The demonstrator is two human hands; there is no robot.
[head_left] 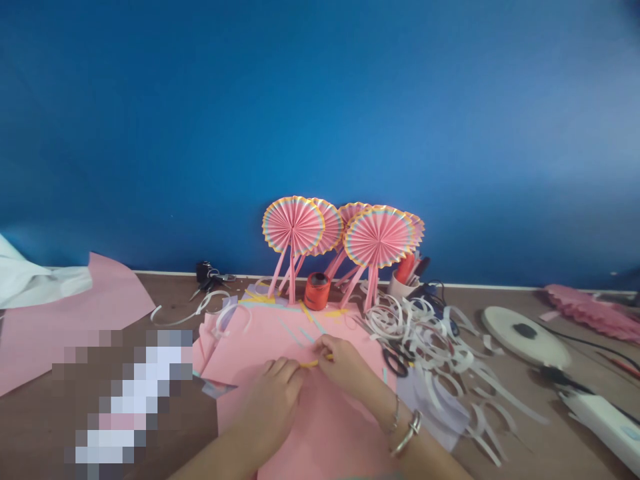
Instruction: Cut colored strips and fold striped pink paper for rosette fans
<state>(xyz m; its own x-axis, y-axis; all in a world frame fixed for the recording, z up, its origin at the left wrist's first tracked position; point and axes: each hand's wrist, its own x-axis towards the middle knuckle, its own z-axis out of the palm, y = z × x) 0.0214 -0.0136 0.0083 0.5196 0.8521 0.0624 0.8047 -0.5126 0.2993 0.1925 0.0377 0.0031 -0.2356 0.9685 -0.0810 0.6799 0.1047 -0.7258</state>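
Note:
My left hand and my right hand rest close together on a pink paper sheet on the brown table. Both pinch a thin yellow paper strip between their fingertips. My right wrist wears silver bangles. Several finished pink pleated paper fans on pink sticks lean against the blue wall behind the sheet.
A red tape roll stands before the fans. Curled white paper strips and black-handled scissors lie right of the sheet. A white round base, a white power strip, another pink sheet and a cup of tools surround it.

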